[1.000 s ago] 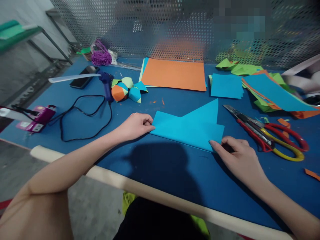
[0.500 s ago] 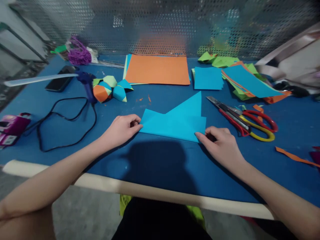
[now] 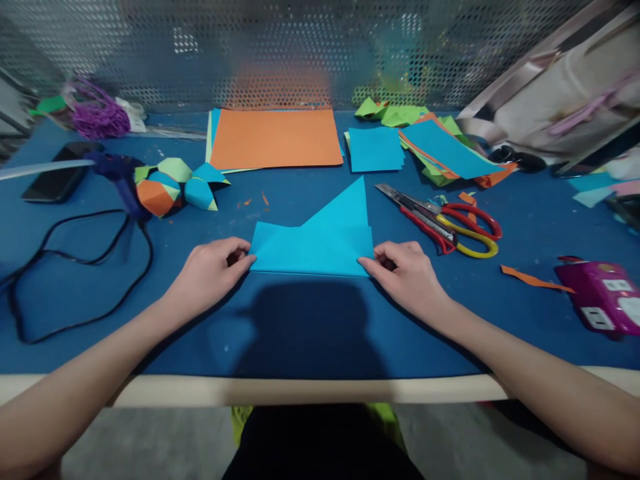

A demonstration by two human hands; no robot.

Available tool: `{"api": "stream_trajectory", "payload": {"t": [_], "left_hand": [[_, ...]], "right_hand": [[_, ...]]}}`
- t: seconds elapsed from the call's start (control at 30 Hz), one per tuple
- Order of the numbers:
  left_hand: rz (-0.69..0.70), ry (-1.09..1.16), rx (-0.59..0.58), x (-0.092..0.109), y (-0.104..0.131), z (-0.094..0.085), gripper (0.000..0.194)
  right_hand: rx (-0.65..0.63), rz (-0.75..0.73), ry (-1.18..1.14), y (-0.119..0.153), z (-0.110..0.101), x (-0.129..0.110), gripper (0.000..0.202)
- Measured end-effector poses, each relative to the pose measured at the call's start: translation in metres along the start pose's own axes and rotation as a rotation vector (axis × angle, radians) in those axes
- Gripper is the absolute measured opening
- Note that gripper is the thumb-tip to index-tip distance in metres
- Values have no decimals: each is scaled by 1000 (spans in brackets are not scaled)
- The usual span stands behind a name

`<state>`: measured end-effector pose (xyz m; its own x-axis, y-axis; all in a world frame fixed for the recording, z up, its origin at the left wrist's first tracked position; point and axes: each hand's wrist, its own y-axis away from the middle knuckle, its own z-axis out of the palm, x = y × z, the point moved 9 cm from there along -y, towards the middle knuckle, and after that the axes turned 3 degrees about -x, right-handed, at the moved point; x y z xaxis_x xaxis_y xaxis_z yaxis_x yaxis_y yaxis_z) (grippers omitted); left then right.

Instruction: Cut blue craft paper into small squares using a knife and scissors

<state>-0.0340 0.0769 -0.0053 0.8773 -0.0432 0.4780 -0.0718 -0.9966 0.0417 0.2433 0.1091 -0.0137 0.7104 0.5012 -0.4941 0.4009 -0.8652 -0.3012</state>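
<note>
A folded sheet of blue paper [image 3: 313,250] lies on the blue table in front of me, its straight folded edge toward me and one pointed flap rising at the back right. My left hand [image 3: 217,267] pinches its left end between thumb and fingers. At the right end, my right hand [image 3: 405,270] pinches the lower corner the same way. Just right of the paper are a box cutter [image 3: 417,208] and scissors [image 3: 470,230] with red and yellow handles. Folded paper pieces [image 3: 160,187] in orange, blue and green sit to the left.
Orange sheets [image 3: 275,140] and small blue sheets [image 3: 376,149] lie at the back, beside a pile of strips [image 3: 445,143]. A glue gun [image 3: 123,180], its cable and a phone [image 3: 57,177] are at left. A purple power adapter [image 3: 603,293] is at right.
The camera view has turned to the right, so the objects appear shifted left and the purple adapter at right now shows. Both hands keep their pinch on the blue paper, whose shape looks unchanged.
</note>
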Motion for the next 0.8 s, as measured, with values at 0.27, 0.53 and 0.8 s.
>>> {"api": "stream_trajectory", "payload": {"t": [0.27,0.53,0.8], "left_hand": [[40,-41,30,1,1,-1,26],[41,-65,39,0,1,0,27],[46,-102,36,1,1,0,28]], "right_hand": [[-10,-8,17,0,4,2,31],[-34,-92,73,1,7,-4,27],[-29,-157,188,3,9,-10,29]]}}
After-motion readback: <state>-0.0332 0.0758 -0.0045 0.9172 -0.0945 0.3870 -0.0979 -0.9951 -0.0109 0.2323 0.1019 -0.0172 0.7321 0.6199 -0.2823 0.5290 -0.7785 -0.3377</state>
